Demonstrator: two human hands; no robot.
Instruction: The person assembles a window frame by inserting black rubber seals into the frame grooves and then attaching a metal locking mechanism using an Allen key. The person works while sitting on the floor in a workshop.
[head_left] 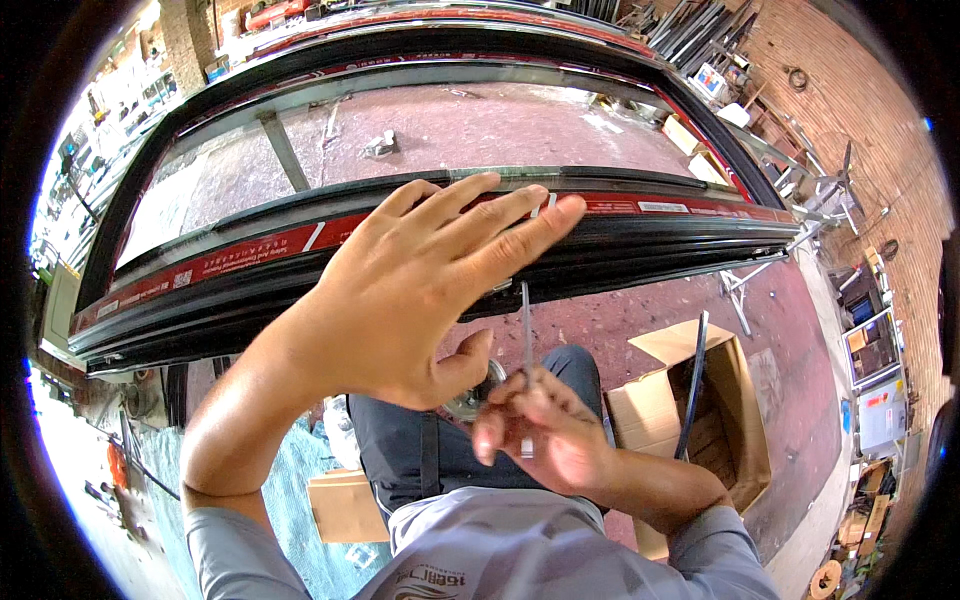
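Up front, over nr side of the black frame (pixel 660 240), L hand (pixel 415 275) lies w/ fingers outstretched, grasping nothing. Nr its thumb, R hand (pixel 552 428) grips a thin metal rod (pixel 527 325), far end by frame's nr edge. Cardboard box (pixel 640 412) off to R, w/ dark strip (pixel 692 388) sticking out.

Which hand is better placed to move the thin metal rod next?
Probably the right hand: it grips the thin metal rod, whose upper end points at the near side of the black frame. The left hand is spread over the frame's red strip, so it may suit steadying better.
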